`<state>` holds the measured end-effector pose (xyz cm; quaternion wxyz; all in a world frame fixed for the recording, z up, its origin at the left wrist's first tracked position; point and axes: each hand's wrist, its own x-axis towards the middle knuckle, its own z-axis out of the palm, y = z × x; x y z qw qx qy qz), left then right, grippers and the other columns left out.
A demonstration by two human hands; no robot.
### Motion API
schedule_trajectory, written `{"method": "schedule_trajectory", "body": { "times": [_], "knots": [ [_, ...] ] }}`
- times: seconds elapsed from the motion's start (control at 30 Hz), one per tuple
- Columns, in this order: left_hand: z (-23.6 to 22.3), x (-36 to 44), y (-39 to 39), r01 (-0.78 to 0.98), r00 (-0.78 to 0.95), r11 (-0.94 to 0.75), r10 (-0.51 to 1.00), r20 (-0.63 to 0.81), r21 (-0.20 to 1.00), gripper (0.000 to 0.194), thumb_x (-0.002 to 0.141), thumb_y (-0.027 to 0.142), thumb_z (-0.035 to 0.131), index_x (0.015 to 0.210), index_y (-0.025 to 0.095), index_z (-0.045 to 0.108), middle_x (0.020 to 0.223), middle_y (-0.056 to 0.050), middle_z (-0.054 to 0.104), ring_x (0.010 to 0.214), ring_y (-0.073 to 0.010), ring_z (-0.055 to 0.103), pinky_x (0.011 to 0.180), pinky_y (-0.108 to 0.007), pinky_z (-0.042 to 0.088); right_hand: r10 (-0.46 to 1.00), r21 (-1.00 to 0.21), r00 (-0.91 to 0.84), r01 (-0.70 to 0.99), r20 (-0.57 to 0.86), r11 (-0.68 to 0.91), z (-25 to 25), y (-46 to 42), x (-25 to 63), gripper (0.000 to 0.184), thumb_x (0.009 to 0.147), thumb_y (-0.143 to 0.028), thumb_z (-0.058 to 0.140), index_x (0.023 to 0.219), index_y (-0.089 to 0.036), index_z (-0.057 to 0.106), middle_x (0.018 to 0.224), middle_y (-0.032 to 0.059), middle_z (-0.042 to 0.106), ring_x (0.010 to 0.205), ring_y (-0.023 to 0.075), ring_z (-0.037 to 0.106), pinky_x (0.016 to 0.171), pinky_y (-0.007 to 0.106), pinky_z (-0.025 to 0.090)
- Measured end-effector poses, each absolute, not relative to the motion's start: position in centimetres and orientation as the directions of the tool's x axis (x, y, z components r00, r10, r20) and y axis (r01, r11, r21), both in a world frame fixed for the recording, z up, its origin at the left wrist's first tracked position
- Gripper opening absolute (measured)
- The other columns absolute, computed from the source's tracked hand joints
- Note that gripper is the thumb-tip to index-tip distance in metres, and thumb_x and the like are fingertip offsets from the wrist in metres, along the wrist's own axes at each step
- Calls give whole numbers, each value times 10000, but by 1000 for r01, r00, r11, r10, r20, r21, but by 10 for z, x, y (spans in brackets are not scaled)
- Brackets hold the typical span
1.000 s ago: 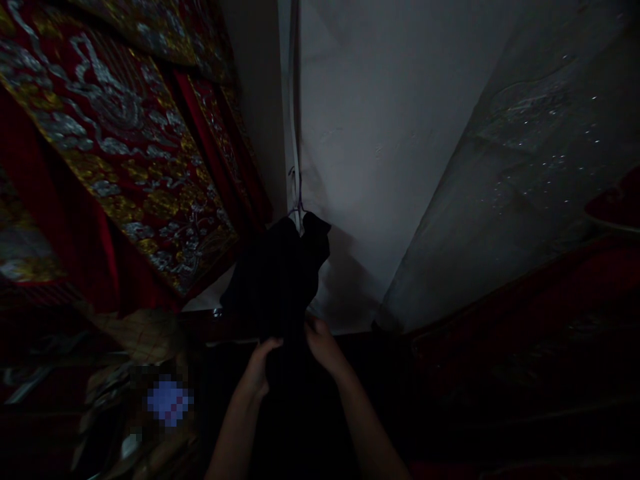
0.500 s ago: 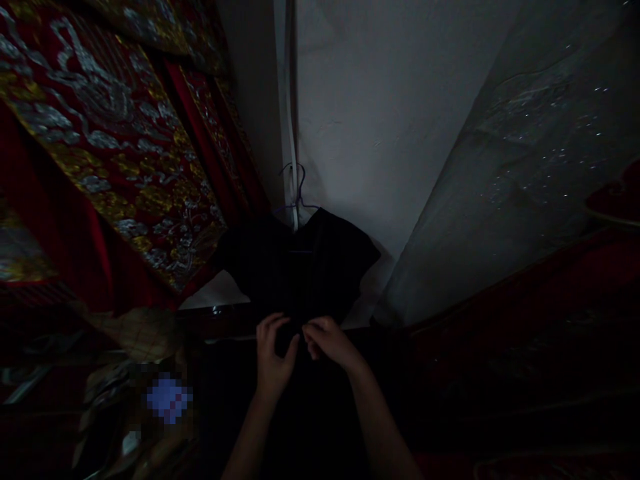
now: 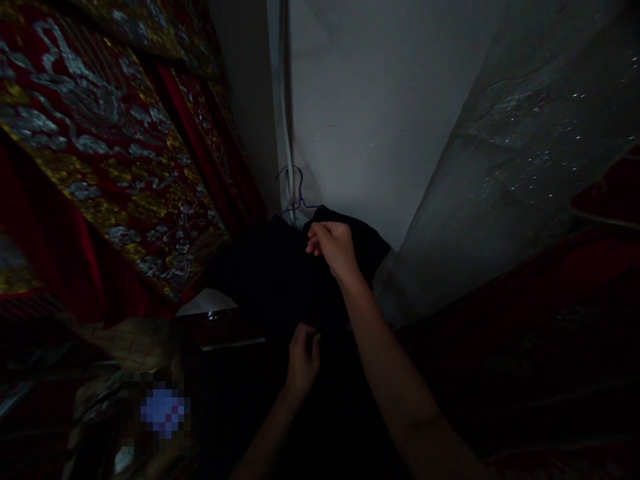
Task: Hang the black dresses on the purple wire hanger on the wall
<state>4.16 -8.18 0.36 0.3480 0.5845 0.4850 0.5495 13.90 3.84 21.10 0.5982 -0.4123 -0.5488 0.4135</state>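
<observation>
A black short-sleeved garment (image 3: 270,267) hangs from a thin purple clothes hanger (image 3: 301,193). At its neckline, on the right side, my right hand (image 3: 334,247) is closed with curled fingers on the dark cloth. Lower down on the front, my left hand (image 3: 303,360) has its fingers and thumb bent together at the fabric. The cloth between its fingertips is too dark to make out clearly. The garment's lower part fades into shadow around my forearms.
Red cloth with gold and silver embroidery (image 3: 115,153) drapes at the left. A pale strip (image 3: 286,100) runs down the white wall (image 3: 380,107) behind the hanger. Sheer sparkly fabric (image 3: 525,153) hangs at right. A pixelated blue patch (image 3: 163,408) lies lower left.
My right hand has risen from the garment's lower front to its neckline. My left hand has shifted a little right, and its fingers are closer together. The view has tilted slightly.
</observation>
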Motion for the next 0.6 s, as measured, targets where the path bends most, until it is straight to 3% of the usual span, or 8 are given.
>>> {"method": "schedule_trajectory", "body": {
  "times": [0.1, 0.17, 0.23, 0.3, 0.47, 0.6],
  "knots": [
    [14, 40, -73, 205, 35, -332, 943, 332, 921, 79, 902, 257, 606, 905, 220, 675, 910, -82, 656, 878, -234, 626, 821, -309, 456, 937, -937, 28, -25, 348, 349, 211, 36, 132, 242, 821, -331, 551, 643, -168, 565, 439, -22, 564, 364, 68, 482, 383, 161, 313],
    [44, 31, -58, 236, 56, -404, 914, 403, 884, 172, 925, 264, 590, 1065, 214, 674, 1019, -96, 673, 957, -232, 635, 873, -314, 461, 939, -938, 22, -36, 344, 344, 200, 27, 131, 253, 827, -358, 551, 655, -172, 567, 442, -29, 561, 357, 64, 462, 380, 168, 307],
    [88, 19, -36, 293, -21, -530, 828, 560, 796, 325, 947, 267, 569, 1267, 218, 602, 1119, -101, 658, 1002, -220, 625, 915, -324, 458, 942, -941, 25, -37, 336, 337, 192, 18, 132, 274, 833, -389, 551, 661, -177, 569, 441, -36, 548, 357, 66, 452, 381, 177, 299],
    [135, 8, -12, 384, -35, -658, 691, 722, 648, 365, 977, 254, 516, 1338, 219, 559, 1120, -92, 656, 965, -202, 616, 884, -327, 466, 934, -934, 22, -20, 356, 356, 192, 14, 135, 279, 845, -398, 544, 678, -177, 579, 449, -36, 546, 371, 72, 462, 392, 186, 299],
    [206, -4, 24, 511, 207, -781, 518, 830, 360, 157, 976, 200, 512, 950, 177, 665, 909, -56, 663, 864, -175, 629, 795, -294, 476, 891, -889, 67, 134, 449, 438, 198, 15, 138, 274, 891, -357, 510, 711, -173, 604, 466, -34, 544, 410, 91, 480, 435, 209, 299],
    [201, -2, 23, 579, 165, -751, 490, 856, 319, 139, 957, 185, 527, 901, 169, 653, 872, -56, 665, 824, -172, 628, 762, -289, 469, 864, -852, 74, 224, 499, 473, 182, 18, 131, 292, 917, -346, 494, 684, -189, 574, 467, -39, 523, 443, 104, 506, 490, 220, 342]
  ]
}}
